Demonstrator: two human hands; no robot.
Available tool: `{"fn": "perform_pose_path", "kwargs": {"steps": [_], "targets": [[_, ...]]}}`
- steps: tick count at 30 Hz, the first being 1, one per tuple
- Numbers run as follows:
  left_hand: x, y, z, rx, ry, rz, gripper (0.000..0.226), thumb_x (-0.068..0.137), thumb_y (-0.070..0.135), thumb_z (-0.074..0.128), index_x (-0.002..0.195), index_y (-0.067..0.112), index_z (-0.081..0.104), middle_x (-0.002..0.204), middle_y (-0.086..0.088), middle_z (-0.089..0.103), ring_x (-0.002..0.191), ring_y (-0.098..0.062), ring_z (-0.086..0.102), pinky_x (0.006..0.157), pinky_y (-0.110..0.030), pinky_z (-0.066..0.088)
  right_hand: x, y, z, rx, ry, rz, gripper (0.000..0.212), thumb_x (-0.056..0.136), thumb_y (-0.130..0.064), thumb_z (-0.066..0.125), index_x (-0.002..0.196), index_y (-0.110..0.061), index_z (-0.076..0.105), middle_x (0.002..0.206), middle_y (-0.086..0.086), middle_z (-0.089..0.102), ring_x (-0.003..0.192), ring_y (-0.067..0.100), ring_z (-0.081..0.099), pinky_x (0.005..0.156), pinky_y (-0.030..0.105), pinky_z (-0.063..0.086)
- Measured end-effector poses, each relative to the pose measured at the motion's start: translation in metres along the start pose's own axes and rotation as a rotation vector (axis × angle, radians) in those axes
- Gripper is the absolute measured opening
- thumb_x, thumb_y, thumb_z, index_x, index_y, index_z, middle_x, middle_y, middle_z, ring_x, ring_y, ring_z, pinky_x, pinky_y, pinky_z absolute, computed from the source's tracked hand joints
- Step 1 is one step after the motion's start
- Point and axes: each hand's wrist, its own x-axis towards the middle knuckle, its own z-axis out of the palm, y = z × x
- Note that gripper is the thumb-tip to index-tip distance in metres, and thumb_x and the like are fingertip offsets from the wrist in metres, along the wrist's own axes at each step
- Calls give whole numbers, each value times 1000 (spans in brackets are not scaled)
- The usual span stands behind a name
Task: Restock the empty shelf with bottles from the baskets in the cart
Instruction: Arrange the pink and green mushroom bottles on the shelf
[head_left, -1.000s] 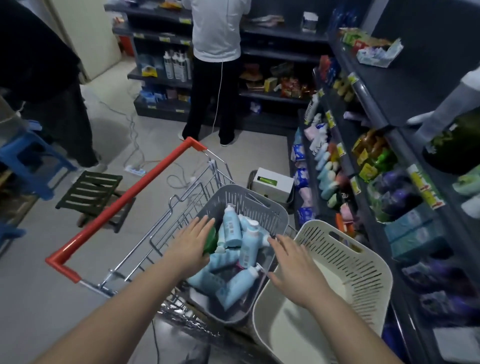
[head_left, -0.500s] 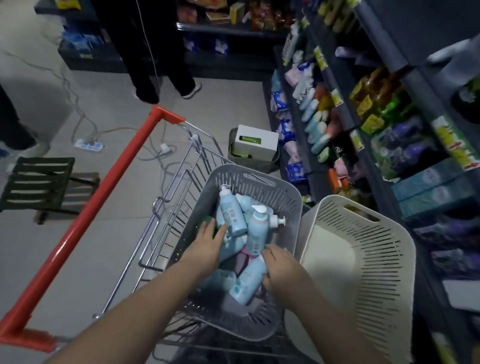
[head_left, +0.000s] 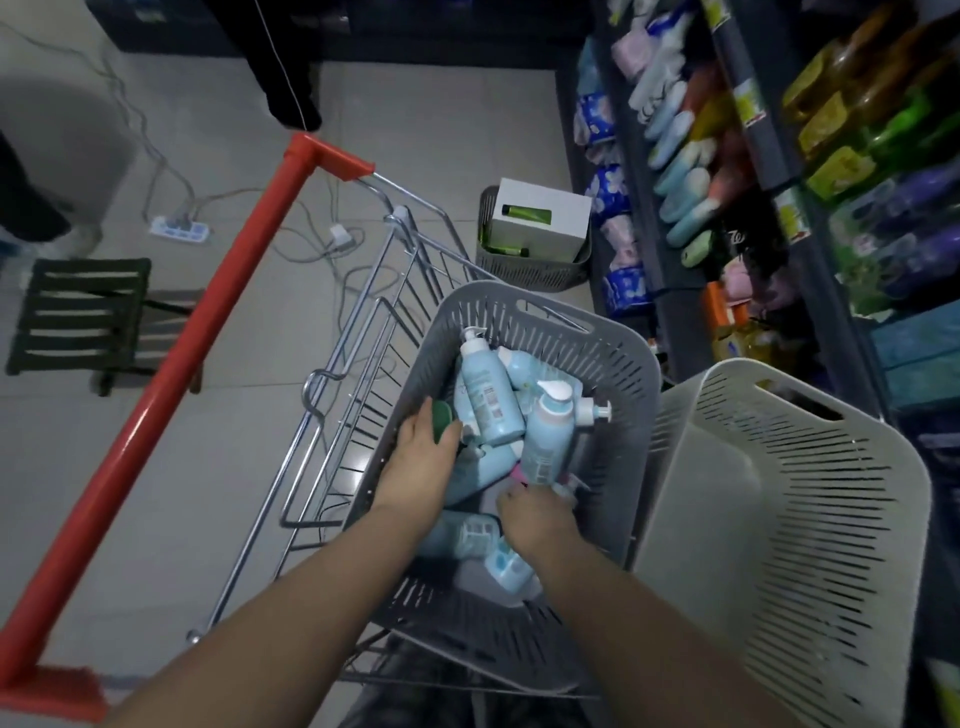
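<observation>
Both hands are down in the grey basket (head_left: 626, 415) in the cart (head_left: 197, 364), reaching, we judge, for bottles (head_left: 485, 400) meant for the shelf (head_left: 774, 166) at right. The left hand (head_left: 423, 467) has its fingers (head_left: 415, 421) curled about a green item (head_left: 444, 423) at the heap's left edge; the right hand (head_left: 537, 519) sits knuckles-up at the foot of a leaning blue bottle, fingers tucked under, so we cannot tell its grip. The grey basket holds a loose heap of pale blue pump bottles, and the white basket (head_left: 779, 519) stands just beside it, shelf side.
</observation>
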Motion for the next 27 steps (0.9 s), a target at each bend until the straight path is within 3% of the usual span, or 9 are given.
{"fn": "perform_pose_path", "kwargs": {"steps": [4, 7, 9, 12, 17, 18, 20, 22, 27], "targets": [[2, -1, -3, 18, -9, 24, 65, 87, 0, 57, 144, 18, 31, 161, -18, -2, 146, -38, 8, 114, -47, 30, 19, -8, -9, -2, -71, 9, 37, 103, -14, 35, 133, -14, 56, 139, 6, 55, 126, 25, 53, 98, 38, 43], [2, -5, 1, -23, 17, 48, 64, 85, 2, 60, 141, 19, 36, 162, -16, -1, 148, -36, 5, 118, -46, 25, 32, -21, 5, -66, -180, -31, 42, 106, -16, 34, 147, -10, 39, 153, 9, 38, 119, 14, 53, 86, 24, 49], [2, -8, 5, -74, 22, 79, 65, 83, 2, 61, 140, 21, 37, 162, -13, 0, 148, -34, 6, 119, -43, 22, 42, -27, 18, -249, -258, -10, 46, 104, -14, 34, 150, -9, 33, 154, 10, 31, 129, 29, 46, 78, 39, 47], [1, -9, 6, -176, 15, 100, 69, 81, 2, 62, 141, 22, 37, 161, -10, 1, 145, -33, 16, 118, -39, 24, 53, -29, 20, -310, -319, 113, 43, 102, -10, 36, 145, -6, 40, 144, 12, 46, 118, 40, 54, 67, 44, 48], [9, -8, 11, -205, -3, -3, 77, 85, 11, 65, 147, 22, 22, 158, -15, 8, 140, -35, 28, 112, -41, 32, 56, -32, 17, -519, -293, 30, 41, 96, -2, 46, 136, -7, 49, 134, 11, 52, 115, 32, 55, 43, 31, 41], [12, -8, 13, -199, -2, -27, 78, 89, 15, 64, 150, 21, 16, 159, -17, 10, 141, -36, 28, 113, -42, 31, 56, -32, 13, -564, -278, 2, 42, 97, -4, 47, 138, -8, 48, 135, 10, 49, 119, 30, 52, 46, 31, 42], [16, -6, 16, -166, 4, -64, 79, 92, 15, 61, 153, 19, 10, 159, -19, 13, 140, -37, 31, 112, -43, 35, 54, -31, 9, -676, -249, -112, 44, 103, -19, 41, 147, -14, 39, 145, 8, 40, 131, 28, 38, 75, 37, 47], [17, -4, 17, -127, 16, -83, 79, 91, 9, 58, 153, 18, 9, 157, -19, 17, 132, -37, 42, 105, -41, 42, 52, -25, 11, -820, -195, -278, 47, 106, -34, 33, 150, -20, 36, 151, 4, 36, 135, 25, 26, 103, 38, 29], [13, -2, 6, -189, -14, -74, 66, 89, 10, 55, 147, 22, 26, 152, -15, 24, 118, -38, 53, 95, -41, 45, 41, -15, 17, -913, -151, -334, 43, 104, -40, 37, 142, -24, 49, 148, 2, 45, 134, 28, 24, 114, 48, 9]]}}
